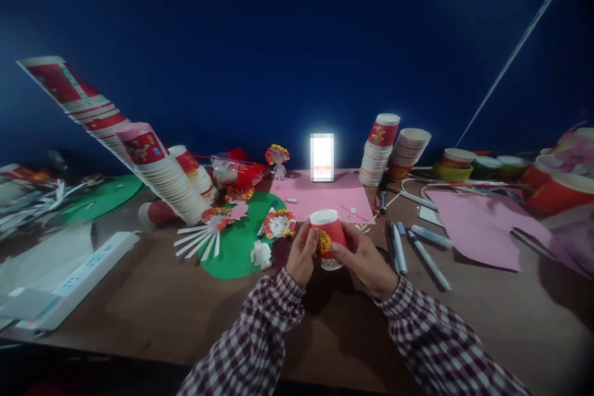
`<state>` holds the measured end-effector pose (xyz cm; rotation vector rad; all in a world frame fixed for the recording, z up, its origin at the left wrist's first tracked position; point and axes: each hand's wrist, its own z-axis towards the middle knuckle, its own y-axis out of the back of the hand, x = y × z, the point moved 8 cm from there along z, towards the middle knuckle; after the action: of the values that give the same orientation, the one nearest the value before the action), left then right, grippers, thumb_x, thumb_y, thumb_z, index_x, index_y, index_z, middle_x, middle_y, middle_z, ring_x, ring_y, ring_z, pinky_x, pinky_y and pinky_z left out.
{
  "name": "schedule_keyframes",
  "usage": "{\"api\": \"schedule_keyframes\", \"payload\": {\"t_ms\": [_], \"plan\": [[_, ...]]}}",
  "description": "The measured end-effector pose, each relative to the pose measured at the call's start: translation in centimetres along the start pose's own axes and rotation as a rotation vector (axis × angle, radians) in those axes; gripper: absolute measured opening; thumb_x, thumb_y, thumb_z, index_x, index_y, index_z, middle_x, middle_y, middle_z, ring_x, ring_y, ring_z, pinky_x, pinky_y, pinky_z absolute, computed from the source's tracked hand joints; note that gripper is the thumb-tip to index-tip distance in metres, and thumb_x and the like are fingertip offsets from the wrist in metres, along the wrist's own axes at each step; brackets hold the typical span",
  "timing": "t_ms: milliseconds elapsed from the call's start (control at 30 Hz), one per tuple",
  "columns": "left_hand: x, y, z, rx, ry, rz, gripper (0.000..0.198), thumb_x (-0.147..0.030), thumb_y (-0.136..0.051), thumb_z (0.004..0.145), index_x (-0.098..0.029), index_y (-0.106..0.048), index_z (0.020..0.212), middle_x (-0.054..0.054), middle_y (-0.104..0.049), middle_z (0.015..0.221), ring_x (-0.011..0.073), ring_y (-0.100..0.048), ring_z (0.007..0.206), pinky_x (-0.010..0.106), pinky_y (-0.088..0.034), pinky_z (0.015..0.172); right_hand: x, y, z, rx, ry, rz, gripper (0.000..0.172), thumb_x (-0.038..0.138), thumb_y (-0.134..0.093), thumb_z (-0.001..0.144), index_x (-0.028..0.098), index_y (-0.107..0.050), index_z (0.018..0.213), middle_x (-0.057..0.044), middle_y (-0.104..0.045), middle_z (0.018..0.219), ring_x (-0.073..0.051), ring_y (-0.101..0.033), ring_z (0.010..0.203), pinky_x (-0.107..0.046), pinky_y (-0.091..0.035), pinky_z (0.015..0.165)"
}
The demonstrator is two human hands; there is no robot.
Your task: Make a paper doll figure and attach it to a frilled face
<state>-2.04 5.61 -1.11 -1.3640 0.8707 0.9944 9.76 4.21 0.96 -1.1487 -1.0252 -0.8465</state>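
A red paper cup (330, 236) with a yellow design and a white end is held upright between both hands above the table. My left hand (302, 255) grips its left side, and my right hand (369, 260) wraps round its right side with the thumb on the front. Behind the cup lies a pink sheet (343, 195) with small scraps on it. To the left, a green sheet (227, 263) carries cut-out paper figures, among them a white one with a red and yellow edge (279, 224).
Tall stacks of paper cups (169, 189) lean at the left, and more stacks (378, 148) stand behind on the right. Markers (429, 260) lie right of my right hand. A white power strip (81, 278) is at the left, another pink sheet (482, 229) at the right.
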Motion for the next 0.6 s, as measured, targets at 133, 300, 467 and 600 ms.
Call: {"api": "schedule_keyframes", "payload": {"t_ms": [133,300,467,600], "plan": [[-0.1,1.2,0.4,-0.112,-0.016,-0.025,0.05,-0.055,-0.063,0.074,-0.02,-0.055,0.108,0.006,-0.062,0.102,0.017,-0.061,0.09,0.028,-0.052,0.076,0.6,1.1,0.3,-0.091,-0.003,0.071,0.045,0.032,-0.075,0.068,0.022,-0.062,0.11,-0.006,-0.066,0.109,-0.022,-0.061,0.098,-0.035,-0.048,0.086],[0.9,1.0,0.2,-0.097,0.142,-0.006,0.043,-0.056,-0.066,0.07,-0.015,-0.055,0.077,-0.003,-0.053,0.061,0.0056,-0.045,0.045,0.014,-0.033,0.035,1.3,2.8,0.7,-0.225,0.038,0.183,0.042,0.033,-0.073,0.069,0.022,-0.061,0.108,-0.005,-0.067,0.108,-0.022,-0.061,0.097,-0.033,-0.049,0.081],[2.8,-1.2,-0.8,0.076,0.331,-0.031,0.051,-0.06,-0.071,0.059,-0.013,-0.053,0.065,-0.004,-0.048,0.052,0.004,-0.04,0.04,0.013,-0.027,0.032,0.8,2.4,0.9,-0.2,0.018,0.149,0.044,0.035,-0.073,0.068,0.022,-0.06,0.109,-0.006,-0.068,0.104,-0.022,-0.063,0.09,-0.031,-0.051,0.072],[3.4,-1.6,-1.0,0.089,0.368,-0.066,0.054,-0.059,-0.076,0.051,-0.014,-0.049,0.063,-0.007,-0.044,0.049,0.0013,-0.035,0.037,0.012,-0.021,0.031,0.6,2.1,0.9,-0.188,0.026,0.141,0.045,0.036,-0.073,0.068,0.022,-0.06,0.108,-0.006,-0.069,0.096,-0.021,-0.063,0.086,-0.03,-0.05,0.07]]}}
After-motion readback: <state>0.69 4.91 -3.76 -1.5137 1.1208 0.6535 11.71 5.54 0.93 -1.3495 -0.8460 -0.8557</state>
